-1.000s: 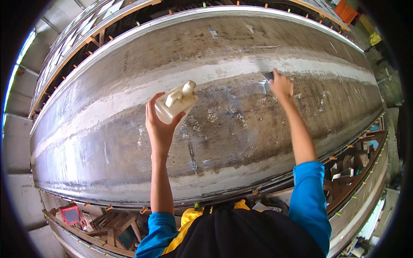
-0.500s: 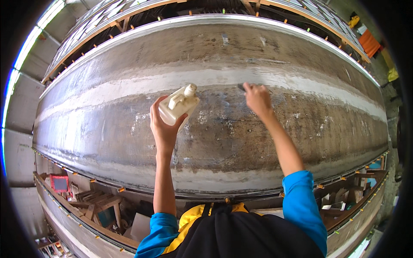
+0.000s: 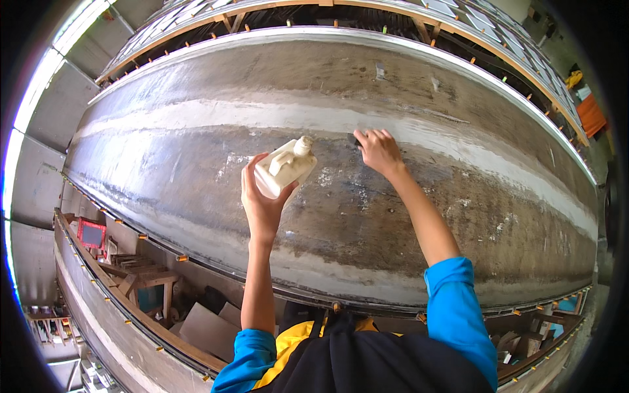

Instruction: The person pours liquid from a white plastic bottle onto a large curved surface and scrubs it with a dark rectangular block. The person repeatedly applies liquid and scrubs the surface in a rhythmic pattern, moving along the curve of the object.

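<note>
My left hand (image 3: 262,211) is wrapped around the lower body of an off-white plastic jug (image 3: 275,173), fingers on one side and thumb on the other. The jug is tilted, its neck toward the far right; whether the mouth is capped I cannot tell. A long worktable (image 3: 327,226) with a stained brown-grey surface lies under both hands. My right hand (image 3: 381,152) is closed on a small dark flat piece (image 3: 356,139), mostly hidden by the fingers, at the near edge of a pale whitish band (image 3: 262,114) along the table.
Small orange clips (image 3: 182,258) line the table's edges. Beyond the far edge stands a wooden rack (image 3: 327,3). On the near left, a low wooden stand (image 3: 152,278), boards (image 3: 208,331) and a red-framed panel (image 3: 92,234) sit below table height. An orange cloth (image 3: 591,118) lies far right.
The view has turned and shifted slightly. My right hand has moved left along the pale band, closer to the jug. The left hand keeps its hold on the jug.
</note>
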Tool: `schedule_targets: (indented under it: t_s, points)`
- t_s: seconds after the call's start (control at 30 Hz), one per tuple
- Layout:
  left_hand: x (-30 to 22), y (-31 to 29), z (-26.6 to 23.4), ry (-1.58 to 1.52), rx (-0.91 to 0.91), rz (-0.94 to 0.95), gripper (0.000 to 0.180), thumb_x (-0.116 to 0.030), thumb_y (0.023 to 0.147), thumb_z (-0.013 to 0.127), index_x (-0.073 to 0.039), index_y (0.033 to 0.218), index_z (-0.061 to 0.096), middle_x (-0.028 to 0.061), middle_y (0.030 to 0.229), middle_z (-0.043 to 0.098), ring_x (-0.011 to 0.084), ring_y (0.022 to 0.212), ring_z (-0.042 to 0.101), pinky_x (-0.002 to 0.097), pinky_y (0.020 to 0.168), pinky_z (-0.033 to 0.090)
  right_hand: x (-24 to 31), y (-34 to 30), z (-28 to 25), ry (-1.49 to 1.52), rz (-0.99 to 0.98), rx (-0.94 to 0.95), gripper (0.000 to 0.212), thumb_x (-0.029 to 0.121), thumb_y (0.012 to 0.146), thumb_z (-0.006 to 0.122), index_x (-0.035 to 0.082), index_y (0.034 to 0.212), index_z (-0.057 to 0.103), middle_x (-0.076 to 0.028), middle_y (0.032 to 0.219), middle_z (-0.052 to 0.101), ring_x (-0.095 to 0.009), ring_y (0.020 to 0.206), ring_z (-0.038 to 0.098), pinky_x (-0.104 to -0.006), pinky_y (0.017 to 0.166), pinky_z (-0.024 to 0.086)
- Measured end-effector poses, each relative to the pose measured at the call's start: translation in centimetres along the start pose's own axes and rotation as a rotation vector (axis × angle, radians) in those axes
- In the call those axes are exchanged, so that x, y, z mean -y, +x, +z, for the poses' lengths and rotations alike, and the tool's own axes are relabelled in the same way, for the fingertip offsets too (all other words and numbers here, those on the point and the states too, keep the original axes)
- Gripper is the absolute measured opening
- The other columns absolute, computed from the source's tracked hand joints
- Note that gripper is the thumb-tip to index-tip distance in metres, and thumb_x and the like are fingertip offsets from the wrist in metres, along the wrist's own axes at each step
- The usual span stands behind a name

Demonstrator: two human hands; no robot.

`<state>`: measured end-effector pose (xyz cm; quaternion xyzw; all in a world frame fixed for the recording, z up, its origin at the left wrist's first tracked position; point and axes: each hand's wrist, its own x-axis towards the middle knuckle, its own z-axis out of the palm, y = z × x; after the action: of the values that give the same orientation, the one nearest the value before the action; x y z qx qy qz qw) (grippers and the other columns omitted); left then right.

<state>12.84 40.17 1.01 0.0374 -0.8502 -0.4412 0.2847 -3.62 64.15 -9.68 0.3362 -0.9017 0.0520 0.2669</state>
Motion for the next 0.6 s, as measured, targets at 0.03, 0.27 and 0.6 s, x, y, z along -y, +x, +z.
schedule_targets:
  t_s: [0.03, 0.27, 0.6]
  points:
    - [0.3, -0.4, -0.2, 0.010, -0.003, -0.022, 0.068, -0.012, 0.059, 0.082, -0.007, 0.118, 0.048, 0.0107, 0.115, 0.054, 0.0271, 0.108, 0.052, 0.0404, 0.094, 0.040, 1.0, -1.1, -0.6, -0.008, -0.030, 0.065, 0.029, 0.000, 0.076, 0.053, 0.009, 0.103, 0.055, -0.009, 0.071, 0.062, -0.019, 0.068, 0.062, -0.0303, 0.068, 0.051]
    - [2.2, -1.8, -2.4, 0.070, -0.062, -0.024, 0.068, -0.011, 0.060, 0.081, -0.006, 0.119, 0.047, 0.0122, 0.115, 0.054, 0.0289, 0.109, 0.051, 0.0419, 0.093, 0.041, 11.0, -9.3, -10.5, 0.317, -0.327, 0.125, 0.015, 0.010, 0.080, 0.054, 0.010, 0.096, 0.055, -0.003, 0.059, 0.053, -0.013, 0.053, 0.051, -0.0278, 0.051, 0.041]
    - [2.2, -3.8, -3.0, 0.016, -0.186, -0.024, 0.069, -0.011, 0.062, 0.081, -0.004, 0.120, 0.045, 0.0121, 0.117, 0.052, 0.0280, 0.109, 0.049, 0.0404, 0.095, 0.039, 12.5, -4.2, -5.2, 0.015, -0.136, 0.280, 0.018, 0.005, 0.076, 0.054, 0.011, 0.093, 0.054, -0.005, 0.062, 0.054, -0.015, 0.058, 0.055, -0.0280, 0.055, 0.044]
